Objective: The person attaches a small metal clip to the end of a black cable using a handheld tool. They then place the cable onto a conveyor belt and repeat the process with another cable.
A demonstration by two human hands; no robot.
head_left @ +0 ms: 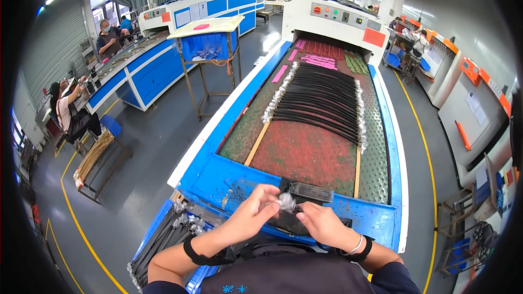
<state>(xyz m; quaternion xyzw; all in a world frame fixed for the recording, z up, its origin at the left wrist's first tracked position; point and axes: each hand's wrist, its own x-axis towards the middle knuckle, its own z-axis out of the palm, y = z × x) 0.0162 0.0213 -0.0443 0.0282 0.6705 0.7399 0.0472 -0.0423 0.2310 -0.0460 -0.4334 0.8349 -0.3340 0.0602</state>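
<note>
My left hand (251,210) pinches the clear plastic wrapping (286,202) at the end of a black strip. My right hand (325,225) is closed on the dark part of the same strip, just right of the wrapping. Most of that strip is hidden by my hands and body. Just beyond my fingers, a small dark box with a clear cover (311,191) rests on the machine's blue front ledge. On the conveyor bed ahead, a row of black strips (318,95) with plastic-wrapped ends lies crosswise over two wooden slats (257,144).
A blue crate (154,232) of wrapped black strips stands at my lower left. Pink pieces (320,62) and green pieces (357,65) lie nearer the machine's opening. A stand with a blue bin (190,48) is off to the left. Other people work at both sides.
</note>
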